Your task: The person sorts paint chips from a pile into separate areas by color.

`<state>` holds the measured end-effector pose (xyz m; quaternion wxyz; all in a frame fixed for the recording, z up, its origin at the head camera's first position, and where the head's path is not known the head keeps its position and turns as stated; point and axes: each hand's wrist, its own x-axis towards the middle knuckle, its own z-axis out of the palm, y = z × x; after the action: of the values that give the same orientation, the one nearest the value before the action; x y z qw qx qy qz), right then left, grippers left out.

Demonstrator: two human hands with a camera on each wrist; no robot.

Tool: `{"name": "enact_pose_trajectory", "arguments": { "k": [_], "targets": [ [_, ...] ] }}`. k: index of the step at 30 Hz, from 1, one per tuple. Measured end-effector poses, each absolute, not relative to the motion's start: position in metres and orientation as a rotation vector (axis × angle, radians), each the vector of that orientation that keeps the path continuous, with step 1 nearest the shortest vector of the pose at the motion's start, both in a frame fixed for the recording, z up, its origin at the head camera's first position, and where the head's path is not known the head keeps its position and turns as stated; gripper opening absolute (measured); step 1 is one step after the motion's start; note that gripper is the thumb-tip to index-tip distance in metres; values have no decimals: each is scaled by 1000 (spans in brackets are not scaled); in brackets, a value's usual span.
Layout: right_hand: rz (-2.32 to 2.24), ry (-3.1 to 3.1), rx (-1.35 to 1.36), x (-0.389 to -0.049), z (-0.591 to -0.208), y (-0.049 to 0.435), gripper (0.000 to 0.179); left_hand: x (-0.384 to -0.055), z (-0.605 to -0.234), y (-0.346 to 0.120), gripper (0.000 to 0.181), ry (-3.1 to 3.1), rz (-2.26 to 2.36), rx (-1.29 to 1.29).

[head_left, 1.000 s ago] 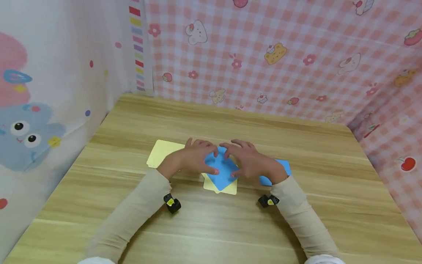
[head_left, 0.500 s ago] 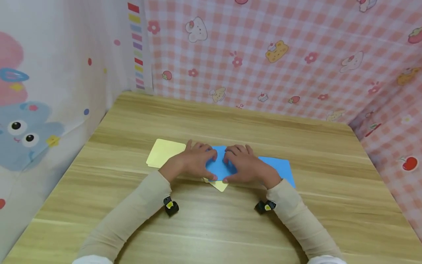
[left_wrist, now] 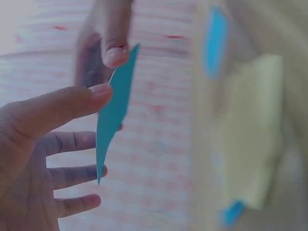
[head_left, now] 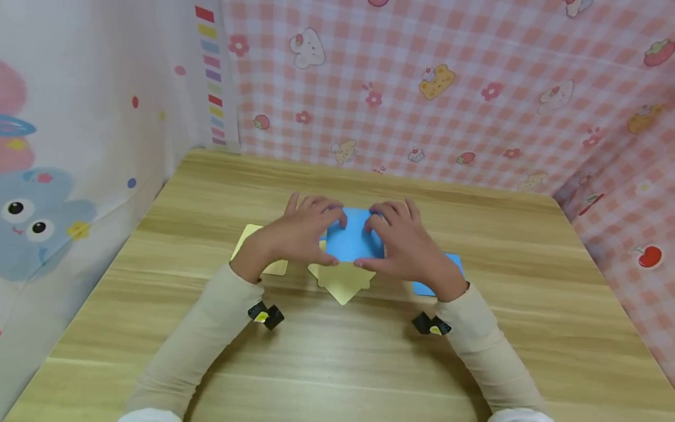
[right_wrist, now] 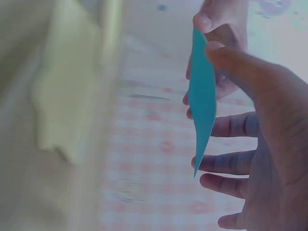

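A blue square card is held up between both hands above a pile of yellow cards in the middle of the table. My left hand pinches its left side, thumb at the near edge and fingers at the far side. On the right side my right hand grips it the same way. In the left wrist view the blue card is slightly bowed and apart from the yellow pile. Bits of blue show at that pile's ends. The right wrist view shows the card edge-on between thumbs and fingers.
More yellow cards lie on the table at the left, partly behind my left wrist. Another blue card lies at the right, partly covered by my right wrist. A checked pink curtain hangs along the table's far edge.
The blue card was turned from a diamond to square-on, then lifted and moved away from me with both hands. More of the yellow pile beneath now shows.
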<state>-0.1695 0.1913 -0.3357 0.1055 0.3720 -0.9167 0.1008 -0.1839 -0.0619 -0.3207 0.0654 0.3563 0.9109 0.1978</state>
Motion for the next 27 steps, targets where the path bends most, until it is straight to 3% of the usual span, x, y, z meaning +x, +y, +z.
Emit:
{"name": "enact_pose_trajectory", "arguments": {
  "k": [6,12,19,27],
  "targets": [
    [363,-2644,1072,-165,-314,208,56,-178,-299,-52,52,2793,664,1157],
    [478,-2655,1071,-161,-310,261,52,-183,-299,2,51,2750,635,1192],
    [687,-2767,951,-147,-316,320,50,-192,-309,65,51,2694,562,1249],
    [779,-2873,874,-148,-341,346,47,-199,-336,99,51,2691,443,1260]
  ]
}}
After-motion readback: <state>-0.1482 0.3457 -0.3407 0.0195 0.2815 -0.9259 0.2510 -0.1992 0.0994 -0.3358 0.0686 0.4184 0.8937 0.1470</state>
